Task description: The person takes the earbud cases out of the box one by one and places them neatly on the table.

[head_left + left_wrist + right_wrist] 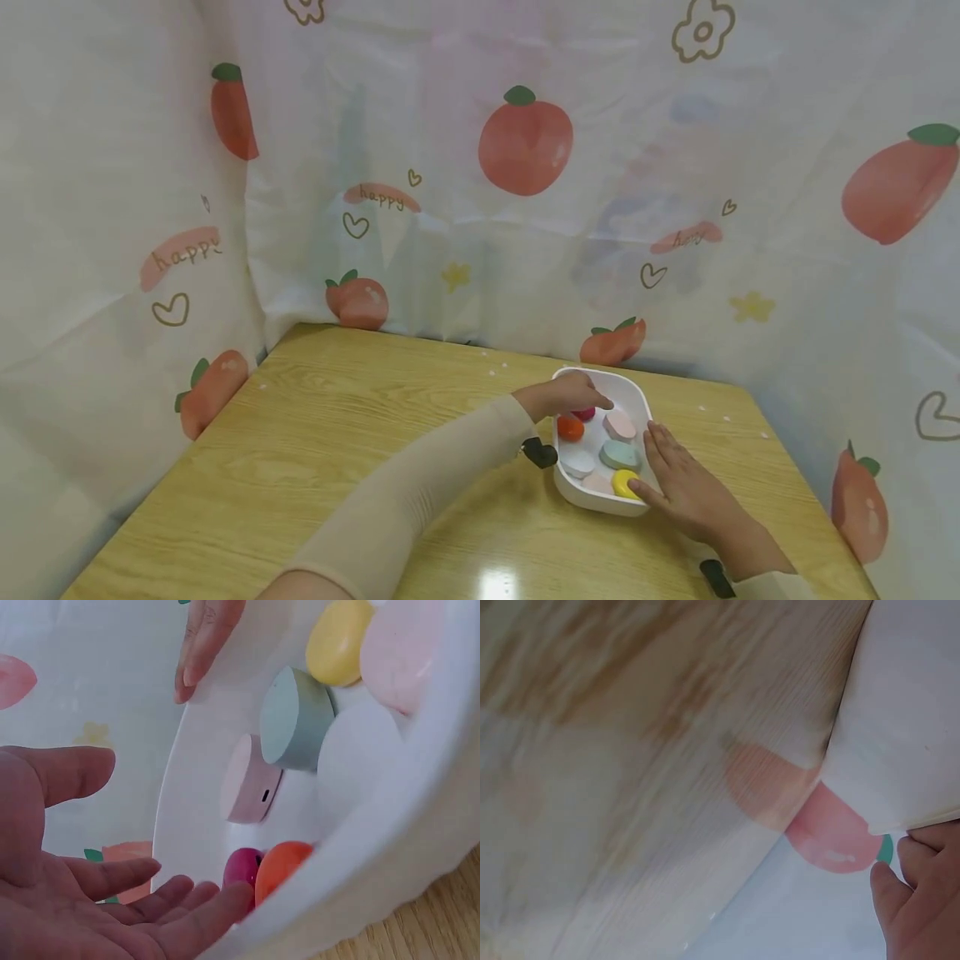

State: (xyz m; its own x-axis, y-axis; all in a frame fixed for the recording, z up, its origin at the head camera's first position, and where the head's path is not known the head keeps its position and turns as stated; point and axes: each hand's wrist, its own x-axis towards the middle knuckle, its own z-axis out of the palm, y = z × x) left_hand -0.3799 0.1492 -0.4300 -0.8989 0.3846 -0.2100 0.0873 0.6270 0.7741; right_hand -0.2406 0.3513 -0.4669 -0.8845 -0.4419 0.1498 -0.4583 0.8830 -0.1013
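A white plastic tub [597, 502] holds several smooth rounded pieces, kind unclear. They include an orange piece [570, 428], a magenta piece [241, 868], a pink piece [251, 780] with a small dark slot, a pale green piece [295, 720] and a yellow piece [626, 483]. My left hand [567, 394] reaches over the tub's far left end, fingers spread and loosely bent. One fingertip overlaps the magenta piece in the left wrist view; contact cannot be told. My right hand [693, 487] rests with straight fingers along the tub's right rim, thumb near the yellow piece.
The tub stands on a wood-grain table [360, 417], toward its right side. A white curtain [450, 233] printed with fruit hangs behind and at both sides. Small white specks lie near the table's far edge. Dark straps sit at both wrists.
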